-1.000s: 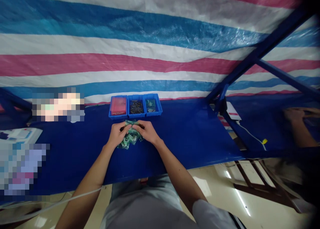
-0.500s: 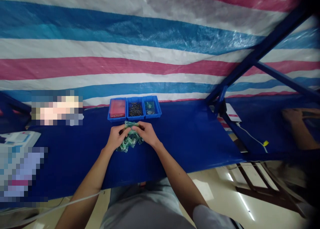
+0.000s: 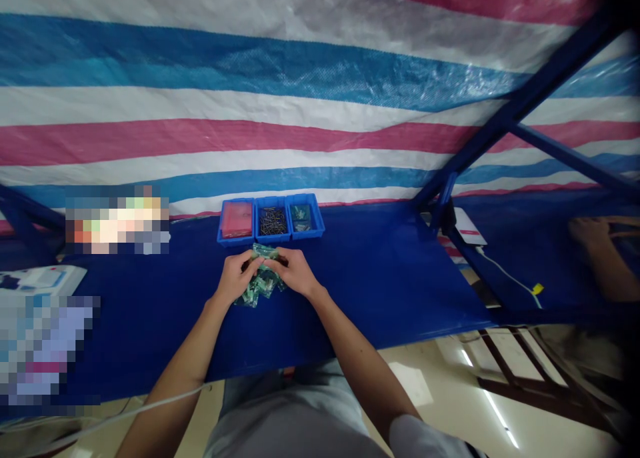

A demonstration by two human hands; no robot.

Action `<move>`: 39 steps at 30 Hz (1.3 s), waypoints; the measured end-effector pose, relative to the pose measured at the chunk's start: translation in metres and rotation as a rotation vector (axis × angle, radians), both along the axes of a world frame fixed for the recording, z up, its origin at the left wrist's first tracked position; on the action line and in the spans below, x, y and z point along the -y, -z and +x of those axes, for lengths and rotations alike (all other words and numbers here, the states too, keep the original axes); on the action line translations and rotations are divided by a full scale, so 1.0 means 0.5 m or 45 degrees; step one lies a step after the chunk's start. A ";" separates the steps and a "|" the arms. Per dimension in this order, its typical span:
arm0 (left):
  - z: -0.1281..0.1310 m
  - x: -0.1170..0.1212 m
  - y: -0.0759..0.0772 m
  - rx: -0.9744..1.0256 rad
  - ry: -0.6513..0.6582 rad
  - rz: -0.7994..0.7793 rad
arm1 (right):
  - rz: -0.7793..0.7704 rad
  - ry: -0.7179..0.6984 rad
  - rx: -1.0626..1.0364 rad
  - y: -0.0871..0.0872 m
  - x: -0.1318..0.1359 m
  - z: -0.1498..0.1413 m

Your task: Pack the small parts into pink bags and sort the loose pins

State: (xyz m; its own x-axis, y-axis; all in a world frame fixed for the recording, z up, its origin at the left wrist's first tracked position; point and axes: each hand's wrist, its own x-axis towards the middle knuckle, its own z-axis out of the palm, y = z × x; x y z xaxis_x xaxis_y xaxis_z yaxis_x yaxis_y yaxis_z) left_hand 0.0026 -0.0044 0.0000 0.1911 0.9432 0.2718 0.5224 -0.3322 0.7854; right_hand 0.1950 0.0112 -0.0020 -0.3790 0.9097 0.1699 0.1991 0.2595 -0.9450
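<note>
Both my hands meet over a pile of small green-tinted plastic bags on the blue table. My left hand pinches the top of a bag from the left, thumb pointing inward. My right hand pinches the same bag from the right, and the thumbs nearly touch. Part of the bag sticks up beyond the fingers; what it contains is too small to make out. Just beyond my hands stand three joined blue bins: one with red plastic packets, one with dark screws, one with small green bags.
A white device with a cable lies at the right beside the blue metal frame. Another person's hand rests farther right. A white machine and blurred-out items are at the left. Striped sheeting hangs behind the table.
My thumbs have come closer together on the bag, and my fingers are slightly more curled. The whole view has shifted a little; the bins stay in place.
</note>
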 end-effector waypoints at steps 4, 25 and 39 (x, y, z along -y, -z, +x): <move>-0.002 0.001 -0.002 0.018 -0.003 -0.001 | -0.037 -0.008 -0.030 0.000 0.001 -0.002; 0.002 0.001 -0.005 0.028 -0.054 0.006 | -0.139 0.005 -0.138 0.008 -0.001 -0.004; -0.004 0.003 -0.001 0.189 -0.110 -0.036 | -0.183 0.158 -0.458 -0.003 0.000 -0.013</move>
State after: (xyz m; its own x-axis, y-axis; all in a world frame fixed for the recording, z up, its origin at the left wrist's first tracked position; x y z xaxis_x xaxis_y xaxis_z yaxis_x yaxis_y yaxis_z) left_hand 0.0007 -0.0059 0.0003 0.0691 0.9621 0.2639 0.4255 -0.2677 0.8645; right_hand 0.1886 0.0110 -0.0005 -0.2043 0.9690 0.1391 -0.1293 0.1141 -0.9850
